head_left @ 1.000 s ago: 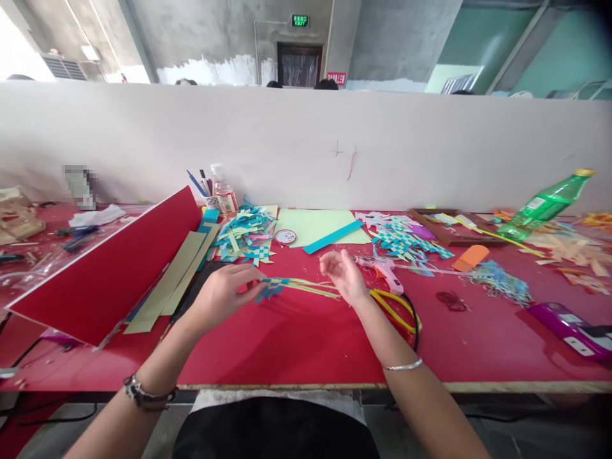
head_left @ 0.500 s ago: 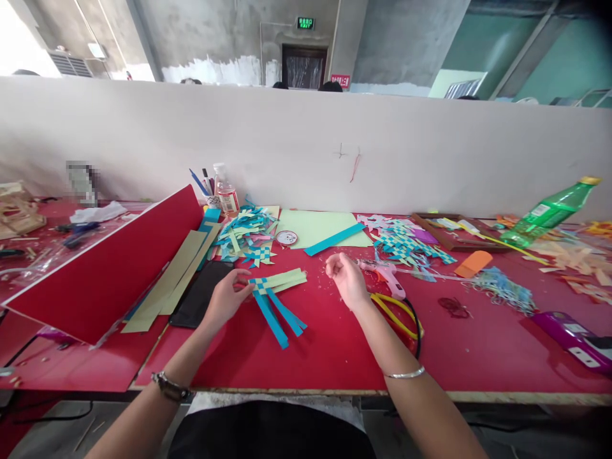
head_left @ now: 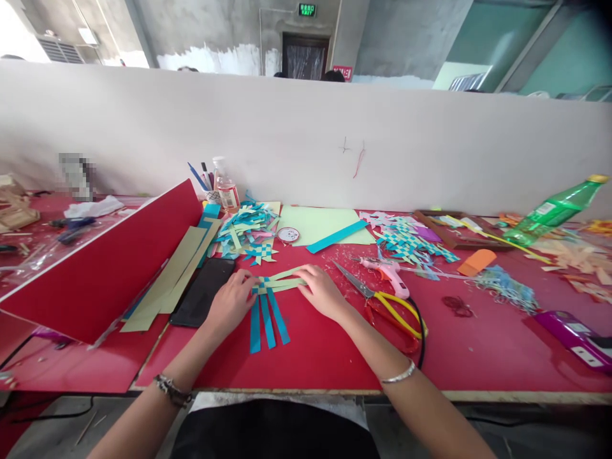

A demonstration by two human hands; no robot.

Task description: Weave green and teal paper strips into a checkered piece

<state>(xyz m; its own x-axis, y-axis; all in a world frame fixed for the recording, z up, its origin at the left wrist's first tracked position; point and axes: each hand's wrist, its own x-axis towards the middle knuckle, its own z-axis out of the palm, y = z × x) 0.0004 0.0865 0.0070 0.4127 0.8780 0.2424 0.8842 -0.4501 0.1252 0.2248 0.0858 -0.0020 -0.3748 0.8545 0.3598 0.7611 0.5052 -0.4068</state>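
Note:
Low over the red tabletop is a piece of woven paper strips, a small blue and pale green checkered patch. Its blue tails fan toward me and its pale green tails reach right. My left hand pinches the left edge of the patch, partly covering it. At the other side, the fingers of my right hand close on the ends of the pale green tails; the exact grip is partly hidden. Yellow-handled scissors lie open just right of my right hand, beside a pink glue gun.
A black phone and loose paper strips lie left, by a red upright board. Woven paper pieces are heaped behind, with more at right. A green bottle leans far right; a white partition stands behind.
My right hand has moved left and down from the air onto the pale green tails, uncovering the scissors. The blue tails have swung to point more straight toward me.

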